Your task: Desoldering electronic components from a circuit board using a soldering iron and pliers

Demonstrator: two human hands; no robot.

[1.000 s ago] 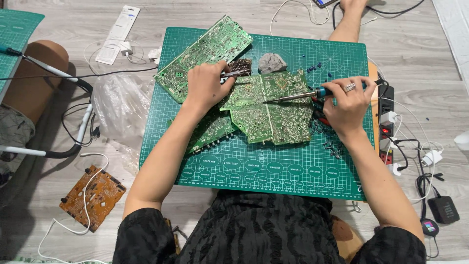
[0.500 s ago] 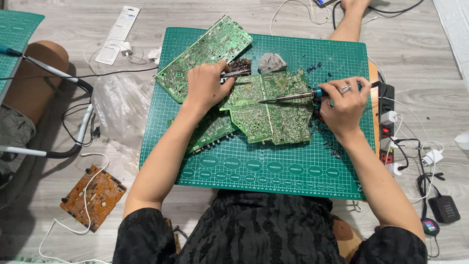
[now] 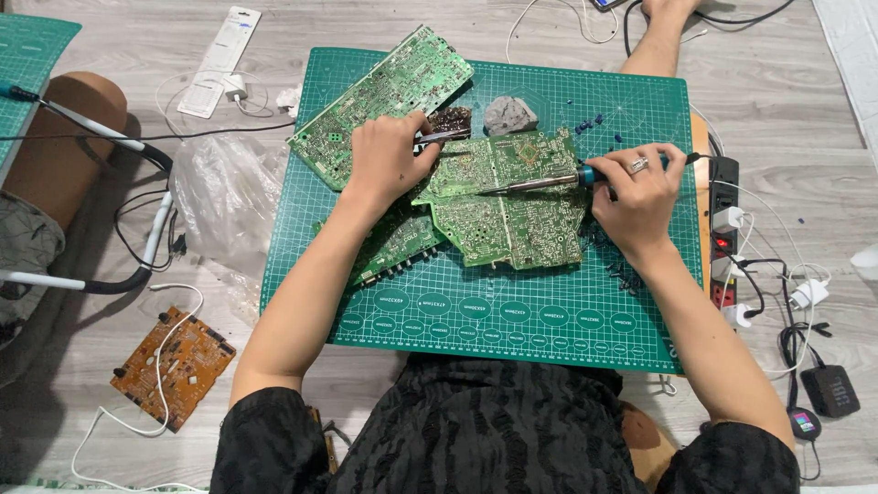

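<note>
While nothing has shifted since a moment ago, the right hand [image 3: 640, 197] stays clenched round the soldering iron [image 3: 540, 183], tip on the green circuit board [image 3: 512, 206] mid-mat [image 3: 512, 320], and the left hand [image 3: 389, 155] still pinches tweezers [image 3: 437, 139] at the board's upper-left edge, so work holds steady.

A cutting mat [image 3: 512, 311] is laid on the floor. On it, a circuit board [image 3: 512, 206] is placed at the middle, with a second board [image 3: 384, 91] behind it to the left. A power strip [image 3: 722, 229] is set along the mat's right edge, and another board [image 3: 174, 366] is left on the floor to the mat's left.
</note>
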